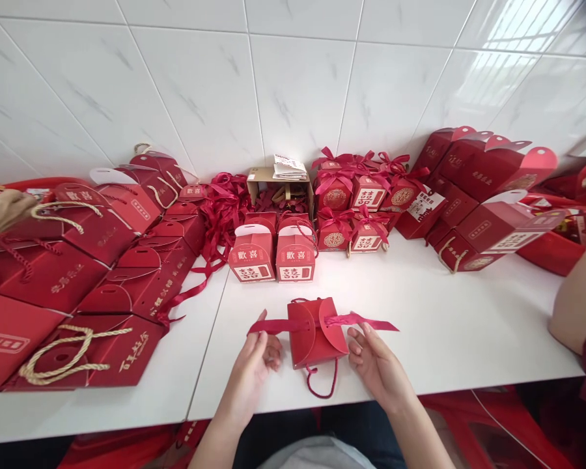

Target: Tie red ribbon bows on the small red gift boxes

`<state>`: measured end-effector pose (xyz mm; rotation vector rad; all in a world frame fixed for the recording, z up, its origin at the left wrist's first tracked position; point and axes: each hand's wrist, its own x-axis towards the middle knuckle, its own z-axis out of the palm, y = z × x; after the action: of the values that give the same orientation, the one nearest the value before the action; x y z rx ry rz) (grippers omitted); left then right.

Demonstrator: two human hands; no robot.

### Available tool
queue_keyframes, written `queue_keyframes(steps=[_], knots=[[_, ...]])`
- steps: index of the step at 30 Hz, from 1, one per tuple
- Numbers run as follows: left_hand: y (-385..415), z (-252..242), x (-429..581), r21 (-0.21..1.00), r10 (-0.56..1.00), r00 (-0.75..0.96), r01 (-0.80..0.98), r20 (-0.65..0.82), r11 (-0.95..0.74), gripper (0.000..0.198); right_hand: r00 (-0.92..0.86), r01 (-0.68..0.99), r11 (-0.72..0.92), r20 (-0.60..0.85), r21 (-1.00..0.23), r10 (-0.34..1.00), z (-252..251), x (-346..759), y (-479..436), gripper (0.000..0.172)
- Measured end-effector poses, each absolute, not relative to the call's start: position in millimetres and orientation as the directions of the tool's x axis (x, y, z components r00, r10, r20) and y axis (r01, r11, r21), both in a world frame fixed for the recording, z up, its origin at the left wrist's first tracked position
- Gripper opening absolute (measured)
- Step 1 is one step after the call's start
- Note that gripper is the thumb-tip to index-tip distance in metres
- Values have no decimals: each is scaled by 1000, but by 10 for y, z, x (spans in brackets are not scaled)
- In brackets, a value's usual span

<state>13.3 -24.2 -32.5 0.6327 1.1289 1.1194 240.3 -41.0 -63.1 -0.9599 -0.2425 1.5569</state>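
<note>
A small red gift box (316, 335) lies on the white table (449, 326) near its front edge, a red cord handle hanging off it. A red ribbon (361, 320) runs through its rounded top flaps. My left hand (261, 358) pinches the ribbon's left end beside the box. My right hand (374, 358) pinches the ribbon's right part, close to the box's right flap.
Two finished small boxes (272, 255) stand behind, then bow-tied boxes (354, 208), a cardboard carton (279, 189) and loose ribbons (224, 208). Large red bags (78, 280) fill the left side, and more (478, 195) sit at the right. Another person's arm (579, 293) rests at the right edge, and a hand (2, 212) is at the far left.
</note>
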Motion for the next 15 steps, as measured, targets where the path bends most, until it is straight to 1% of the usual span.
queue_keyframes(steps=[1, 2, 3, 4, 5, 7, 10, 13, 15], knots=[[-209, -325, 126, 794, 913, -5, -496, -407, 351, 49, 57, -816, -226, -463, -533, 885, -635, 2401, -391, 19], [-183, -320, 109, 734, 898, -27, -588, -439, 341, 47, 45, -870, -204, -484, -449, 874, -639, 2407, -375, 19], [-164, -307, 85, 688, 882, -52, -647, -468, 328, 43, 42, -903, -180, -496, -390, 867, -641, 2419, -361, 19], [-153, -288, 57, 661, 869, -76, -683, -489, 312, 38, 53, -921, -152, -501, -359, 864, -641, 2435, -350, 19], [-146, -263, 29, 647, 861, -97, -703, -499, 295, 33, 79, -927, -121, -499, -356, 863, -638, 2454, -340, 19], [-138, -197, -19, 643, 865, -135, -725, -483, 246, 27, 174, -905, -49, -473, -424, 863, -617, 2494, -323, 19], [-116, -79, -68, 700, 888, -240, -704, -391, 118, 21, 363, -788, 65, -375, -613, 853, -523, 2547, -300, 23], [-67, 52, -102, 809, 902, -369, -586, -226, -37, 13, 500, -627, 156, -241, -764, 832, -340, 2591, -275, 23], [-23, 153, -120, 871, 909, -405, -478, -100, -117, 11, 556, -508, 220, -122, -833, 822, -187, 2620, -253, 21]])
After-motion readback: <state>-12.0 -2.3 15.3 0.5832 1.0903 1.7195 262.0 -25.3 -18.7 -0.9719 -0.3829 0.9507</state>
